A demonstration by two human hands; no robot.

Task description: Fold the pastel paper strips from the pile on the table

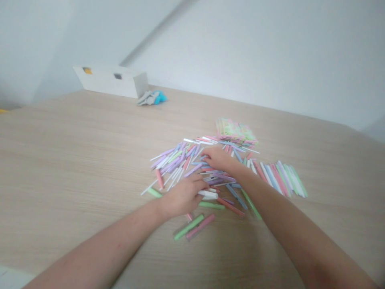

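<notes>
Slim pastel sticks that look like pens (173, 158), in purple, white, blue, red and green, lie in a loose heap on the table. My left hand (185, 194) is at the heap's near side, its fingers closed round a white pen-like stick (209, 194) that points right. Just beyond it, my right hand (219, 158) reaches into the middle of the heap with curled, pinching fingers. Blur hides what those fingers hold. Close to me lie a green stick (189, 226) and a pink stick (200, 227), side by side.
To the right, several sticks lie in a neat row (279, 178). Behind the heap is a stack of printed pink and green packets (236, 131). A white box (108, 82) with cut-outs stands at the back left, beside a crumpled grey and blue cloth-like thing (152, 97).
</notes>
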